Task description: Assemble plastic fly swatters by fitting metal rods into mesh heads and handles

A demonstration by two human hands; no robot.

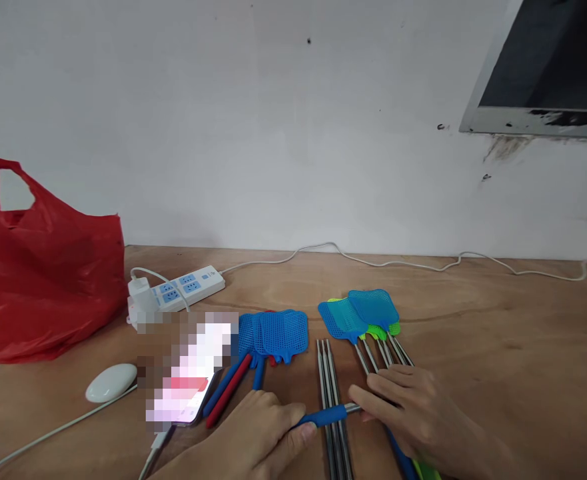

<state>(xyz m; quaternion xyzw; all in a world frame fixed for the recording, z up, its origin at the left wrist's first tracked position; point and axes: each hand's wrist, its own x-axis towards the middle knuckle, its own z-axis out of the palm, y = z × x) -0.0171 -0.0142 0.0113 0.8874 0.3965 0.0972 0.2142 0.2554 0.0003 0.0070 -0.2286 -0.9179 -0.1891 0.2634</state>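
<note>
My left hand [258, 430] is closed on a blue plastic handle [329, 417], gripping it between thumb and fingers. A short length of metal rod [352, 407] sticks out of the handle's right end, and my right hand [413, 410] pinches it. Below the handle lie several bare metal rods [326, 373], side by side. Several blue fly swatter heads [286, 333] are piled on the left, with blue handles and a red handle [229, 390] by them. Fly swatters with blue and green heads [373, 310] on metal rods lie beyond and partly under my right hand.
A phone [193, 380], blurred out, lies left of the swatter heads on the wooden table [498, 320]. Near it are a white mouse-shaped object [112, 383], a power strip [190, 290] and a red plastic bag [48, 280]. A white cable [398, 265] runs along the wall.
</note>
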